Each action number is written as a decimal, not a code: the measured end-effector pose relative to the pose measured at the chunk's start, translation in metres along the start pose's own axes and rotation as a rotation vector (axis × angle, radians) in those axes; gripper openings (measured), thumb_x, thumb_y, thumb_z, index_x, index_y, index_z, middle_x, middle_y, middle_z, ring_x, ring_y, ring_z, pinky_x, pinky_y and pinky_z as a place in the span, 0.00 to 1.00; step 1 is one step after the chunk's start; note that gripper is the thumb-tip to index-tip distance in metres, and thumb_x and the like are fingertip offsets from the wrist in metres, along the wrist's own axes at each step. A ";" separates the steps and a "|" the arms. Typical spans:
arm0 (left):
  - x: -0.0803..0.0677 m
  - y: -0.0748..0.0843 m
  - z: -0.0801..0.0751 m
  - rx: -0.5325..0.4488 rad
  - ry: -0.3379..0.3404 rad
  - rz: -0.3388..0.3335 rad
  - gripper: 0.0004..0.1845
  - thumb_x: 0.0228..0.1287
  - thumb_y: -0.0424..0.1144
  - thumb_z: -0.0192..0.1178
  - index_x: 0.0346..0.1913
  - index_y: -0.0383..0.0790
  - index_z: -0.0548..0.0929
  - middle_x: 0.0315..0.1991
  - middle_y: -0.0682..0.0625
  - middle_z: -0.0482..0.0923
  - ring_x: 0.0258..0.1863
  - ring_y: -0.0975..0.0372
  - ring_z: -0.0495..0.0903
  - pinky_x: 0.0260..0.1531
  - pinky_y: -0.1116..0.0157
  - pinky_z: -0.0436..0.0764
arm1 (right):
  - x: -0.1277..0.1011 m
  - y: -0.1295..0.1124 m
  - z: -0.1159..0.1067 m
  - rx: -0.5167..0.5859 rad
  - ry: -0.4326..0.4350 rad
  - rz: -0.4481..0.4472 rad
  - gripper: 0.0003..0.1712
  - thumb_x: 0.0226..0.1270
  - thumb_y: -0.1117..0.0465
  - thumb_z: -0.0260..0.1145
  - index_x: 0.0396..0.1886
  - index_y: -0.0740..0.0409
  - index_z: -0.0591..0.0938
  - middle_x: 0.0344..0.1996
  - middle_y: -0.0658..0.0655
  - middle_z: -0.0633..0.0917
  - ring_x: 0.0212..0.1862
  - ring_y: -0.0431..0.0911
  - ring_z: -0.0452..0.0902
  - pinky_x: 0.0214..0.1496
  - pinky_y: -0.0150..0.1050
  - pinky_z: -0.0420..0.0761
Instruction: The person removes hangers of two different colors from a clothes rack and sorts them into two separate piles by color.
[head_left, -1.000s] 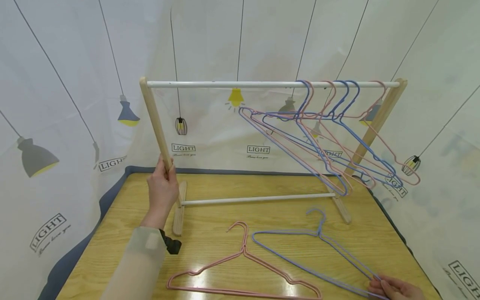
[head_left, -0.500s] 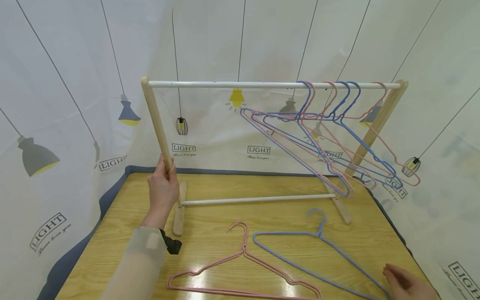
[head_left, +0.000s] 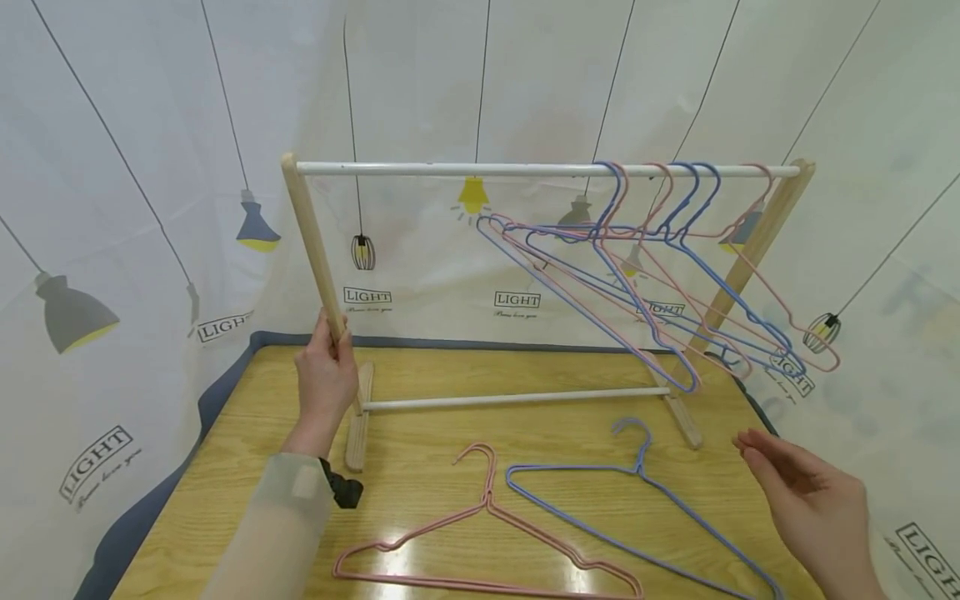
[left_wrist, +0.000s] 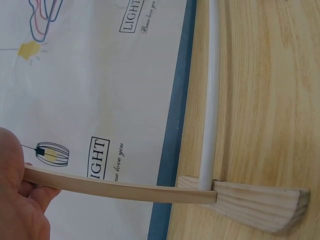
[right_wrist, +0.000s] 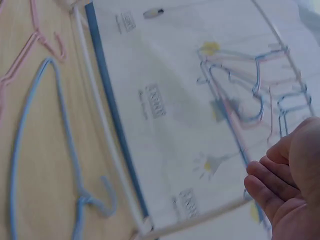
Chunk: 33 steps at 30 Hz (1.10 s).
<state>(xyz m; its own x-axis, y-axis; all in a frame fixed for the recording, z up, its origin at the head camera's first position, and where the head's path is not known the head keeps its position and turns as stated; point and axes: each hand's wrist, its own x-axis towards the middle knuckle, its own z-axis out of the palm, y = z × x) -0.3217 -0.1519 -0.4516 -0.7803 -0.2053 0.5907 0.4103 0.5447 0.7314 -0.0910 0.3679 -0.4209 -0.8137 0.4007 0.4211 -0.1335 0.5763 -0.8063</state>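
Right hand [head_left: 817,508]: moved upward from near the lower corner of the blue hanger [head_left: 640,469]; fingers loosely together, grasping nothing. Blue hanger: lying on the table [head_left: 225,483], beside the pink hangers [head_left: 488,500], hooks toward the rack [head_left: 510,400], perhaps for easy pickup. Left hand [head_left: 326,375]: unmoved, fingers grasping the left post [head_left: 310,242], presumably steadying the rack. Hung hangers [head_left: 678,236]: pink and blue, bunched along the right half of the rail [head_left: 450,169].

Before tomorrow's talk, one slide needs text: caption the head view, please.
Left hand grips the rack, right hand empty, pink and blue hangers on the table.
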 end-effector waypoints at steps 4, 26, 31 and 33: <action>0.000 0.001 -0.001 0.002 0.002 -0.004 0.15 0.82 0.33 0.57 0.65 0.36 0.79 0.53 0.33 0.86 0.37 0.44 0.89 0.31 0.46 0.85 | 0.021 -0.024 0.014 0.057 -0.023 -0.147 0.17 0.68 0.78 0.70 0.56 0.73 0.86 0.44 0.43 0.92 0.45 0.32 0.88 0.44 0.25 0.82; 0.000 -0.001 0.001 0.006 0.007 0.015 0.15 0.82 0.33 0.57 0.65 0.37 0.79 0.54 0.33 0.86 0.40 0.44 0.90 0.31 0.45 0.86 | 0.064 -0.044 0.066 0.453 -0.229 -0.199 0.16 0.73 0.79 0.65 0.58 0.82 0.81 0.47 0.56 0.92 0.48 0.42 0.89 0.52 0.33 0.83; 0.000 -0.001 0.001 0.002 0.008 0.010 0.15 0.82 0.33 0.57 0.65 0.36 0.79 0.53 0.33 0.86 0.39 0.43 0.90 0.30 0.45 0.85 | 0.064 -0.044 0.076 0.433 -0.222 -0.203 0.15 0.77 0.76 0.62 0.59 0.80 0.81 0.49 0.56 0.91 0.50 0.41 0.89 0.53 0.33 0.82; 0.000 -0.001 0.001 0.000 0.009 0.007 0.15 0.81 0.33 0.57 0.65 0.36 0.79 0.53 0.32 0.86 0.38 0.42 0.89 0.30 0.45 0.85 | 0.064 -0.045 0.079 0.384 -0.208 -0.224 0.15 0.78 0.76 0.61 0.59 0.79 0.82 0.49 0.57 0.91 0.49 0.40 0.89 0.52 0.34 0.83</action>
<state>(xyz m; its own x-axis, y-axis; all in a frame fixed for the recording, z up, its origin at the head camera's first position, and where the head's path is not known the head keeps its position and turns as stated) -0.3222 -0.1514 -0.4526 -0.7733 -0.2091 0.5985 0.4154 0.5460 0.7276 -0.1814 0.3117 -0.3907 -0.8317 0.1234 0.5413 -0.4853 0.3120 -0.8168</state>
